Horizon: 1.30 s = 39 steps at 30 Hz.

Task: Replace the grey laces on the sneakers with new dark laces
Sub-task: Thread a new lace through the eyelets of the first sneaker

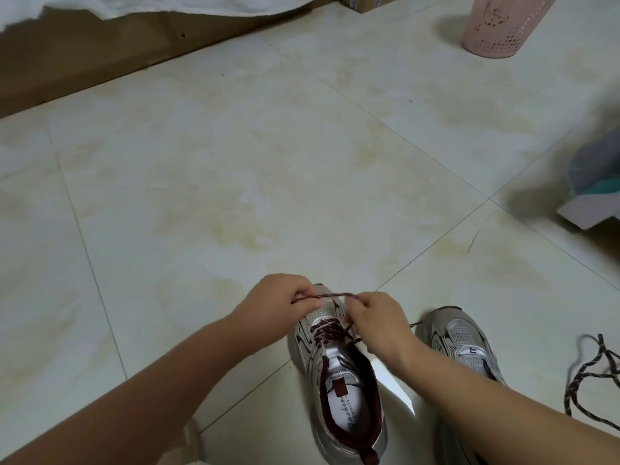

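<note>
Item: silver-grey mesh sneaker with maroon lining (339,391), at 6 o'clock, standing on the pale tiled floor (235,182) with its toe pointing away from me; a dark maroon speckled lace (330,330) is threaded through its lower eyelets.

Item: my left hand (275,307), above the toe at 11 o'clock of that shoe, fingers curled and pinching one end of the lace.

Item: my right hand (379,317), just at 1 o'clock of the shoe, fingers curled and pinching the other end; the lace runs taut between my two hands.

Item: second silver-grey mesh sneaker (466,344), at 5 o'clock, beside the first, partly behind my right forearm.

Item: loose dark speckled lace (590,374), on the floor at 4 o'clock.

Item: white cardboard sheet (587,209), at 3 o'clock, blurred.

Item: pink perforated plastic basket (496,25), at 1 o'clock, far.

Item: brown wooden bed base (84,58), at 11 o'clock, far.
</note>
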Tool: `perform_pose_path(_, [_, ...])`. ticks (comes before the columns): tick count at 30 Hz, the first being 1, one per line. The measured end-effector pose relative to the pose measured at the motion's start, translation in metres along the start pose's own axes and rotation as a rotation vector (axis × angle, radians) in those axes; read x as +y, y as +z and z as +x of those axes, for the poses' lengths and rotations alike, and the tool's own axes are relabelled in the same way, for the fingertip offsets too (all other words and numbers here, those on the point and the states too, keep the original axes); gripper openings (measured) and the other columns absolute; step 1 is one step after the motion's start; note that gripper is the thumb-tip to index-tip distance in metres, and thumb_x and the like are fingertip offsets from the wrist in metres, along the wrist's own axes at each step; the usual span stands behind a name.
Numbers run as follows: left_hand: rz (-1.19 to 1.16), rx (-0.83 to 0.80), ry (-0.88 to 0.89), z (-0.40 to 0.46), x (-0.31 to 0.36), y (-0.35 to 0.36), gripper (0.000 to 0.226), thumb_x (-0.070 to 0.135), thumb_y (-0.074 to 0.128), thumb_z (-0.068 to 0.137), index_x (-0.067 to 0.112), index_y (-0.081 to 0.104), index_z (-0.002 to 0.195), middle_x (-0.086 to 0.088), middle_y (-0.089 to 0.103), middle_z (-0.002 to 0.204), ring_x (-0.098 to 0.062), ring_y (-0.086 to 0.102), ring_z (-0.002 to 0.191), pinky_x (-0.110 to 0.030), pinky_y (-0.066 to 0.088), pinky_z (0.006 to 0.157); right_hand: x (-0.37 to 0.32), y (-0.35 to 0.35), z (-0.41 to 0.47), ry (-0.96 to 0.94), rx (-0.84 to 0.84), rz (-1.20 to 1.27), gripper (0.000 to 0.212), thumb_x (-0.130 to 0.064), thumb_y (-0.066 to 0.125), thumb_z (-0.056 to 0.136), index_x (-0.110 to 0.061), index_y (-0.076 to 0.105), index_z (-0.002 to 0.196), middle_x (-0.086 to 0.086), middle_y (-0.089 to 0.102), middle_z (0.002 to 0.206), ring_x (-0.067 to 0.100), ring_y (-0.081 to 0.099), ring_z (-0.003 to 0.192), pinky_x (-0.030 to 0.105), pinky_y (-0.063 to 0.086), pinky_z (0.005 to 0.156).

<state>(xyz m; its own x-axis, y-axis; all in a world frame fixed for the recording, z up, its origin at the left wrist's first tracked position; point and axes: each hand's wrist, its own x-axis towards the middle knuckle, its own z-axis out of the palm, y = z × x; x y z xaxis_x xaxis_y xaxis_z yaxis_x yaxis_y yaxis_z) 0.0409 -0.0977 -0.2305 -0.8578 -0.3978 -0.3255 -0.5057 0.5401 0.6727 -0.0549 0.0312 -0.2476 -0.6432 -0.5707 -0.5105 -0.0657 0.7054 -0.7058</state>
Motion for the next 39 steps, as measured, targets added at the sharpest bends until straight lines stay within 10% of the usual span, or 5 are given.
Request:
perform_pose_path(9, [0.335,-0.397,-0.188,-0.023,-0.047,0.0,0.025,0.027,0.045,0.094,0.018,0.066,0.083,0.005,0.055,0.076,-0.011,0.052,0.075,-0.023,0.041,0.073,0.016,-0.012,0.004,0.328,-0.018,0.512,0.024,-0.018,0.039,0.096,-0.004,0.049,0.079,0.009,0.047,0.053,0.019,0.036,0.042,0.023,0.032,0.044])
perform_pose_path(15, [-0.244,0.017,-0.365,-0.026,-0.041,0.015,0.03,0.02,0.041,0.097,0.012,0.043,0.068,-0.001,0.046,0.059,-0.014,0.044,0.049,-0.024,0.038,0.046,0.009,-0.001,-0.015,0.046,0.004,-0.187,0.027,-0.039,0.057,0.086,-0.017,0.049,0.072,-0.003,0.055,0.071,0.014,0.05,0.067,0.03,0.04,0.064])
perform_pose_path(20, [-0.715,-0.021,-0.417,-0.029,-0.031,0.032,0.017,-0.005,0.05,0.088,0.007,0.046,0.076,-0.007,0.056,0.056,-0.013,0.055,0.043,-0.025,0.052,0.047,0.02,0.031,-0.026,-0.04,-0.138,-0.473,0.03,-0.054,0.056,0.081,-0.029,0.068,0.093,-0.002,0.043,0.095,0.018,0.048,0.106,0.025,0.041,0.089])
perform_pose_path(28, [-0.649,-0.006,-0.417,-0.032,-0.037,0.056,0.021,-0.005,0.063,0.076,0.013,0.061,0.066,-0.005,0.064,0.059,-0.012,0.059,0.054,-0.02,0.049,0.056,0.041,0.033,-0.008,-0.041,-0.236,-0.242,0.005,-0.035,0.071,0.077,-0.035,0.068,0.081,-0.012,0.039,0.087,0.016,0.053,0.1,0.036,0.046,0.093])
perform_pose_path(39, [-0.292,0.135,-0.299,-0.028,-0.034,0.068,0.033,0.011,0.07,0.073,0.033,0.058,0.052,0.024,0.052,0.04,0.009,0.05,0.046,-0.007,0.037,0.052,0.06,0.042,0.004,-0.03,-0.256,-0.058,0.045,-0.053,0.06,0.046,-0.028,0.073,0.081,-0.005,0.067,0.071,0.017,0.064,0.07,0.042,0.055,0.081])
